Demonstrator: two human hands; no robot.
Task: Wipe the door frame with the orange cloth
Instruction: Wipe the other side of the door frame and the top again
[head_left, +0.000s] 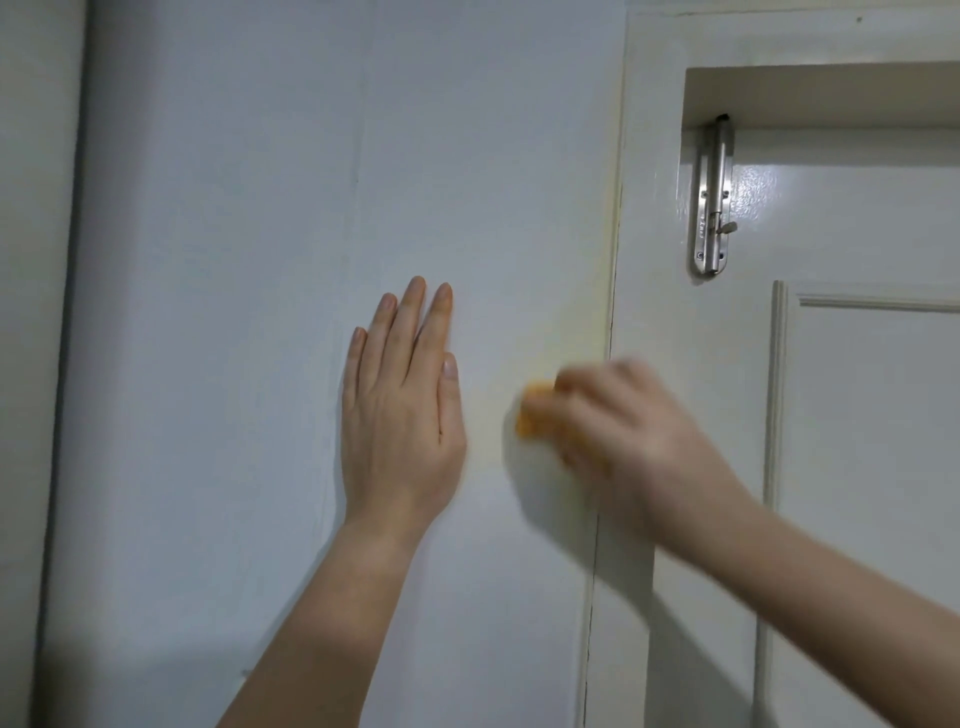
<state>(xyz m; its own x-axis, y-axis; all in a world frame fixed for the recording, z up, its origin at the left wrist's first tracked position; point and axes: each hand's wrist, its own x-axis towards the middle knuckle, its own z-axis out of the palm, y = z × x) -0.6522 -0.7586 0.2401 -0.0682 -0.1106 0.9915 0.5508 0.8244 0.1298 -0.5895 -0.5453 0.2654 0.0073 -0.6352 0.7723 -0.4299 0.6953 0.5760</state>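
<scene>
The cream door frame (649, 218) runs top to bottom right of centre, between the pale wall and the white door (862, 467). My right hand (634, 431) is blurred with motion and grips the orange cloth (537, 415), bunched under its fingers, at the frame's left edge where it meets the wall. Only part of the cloth shows. My left hand (402, 410) lies flat against the wall, fingers together and pointing up, left of the cloth and apart from it.
A metal slide bolt (711, 202) is fixed at the door's top left corner, reaching into the frame's head. A raised panel moulding (776, 395) runs down the door. A wall corner (67, 312) stands at the far left.
</scene>
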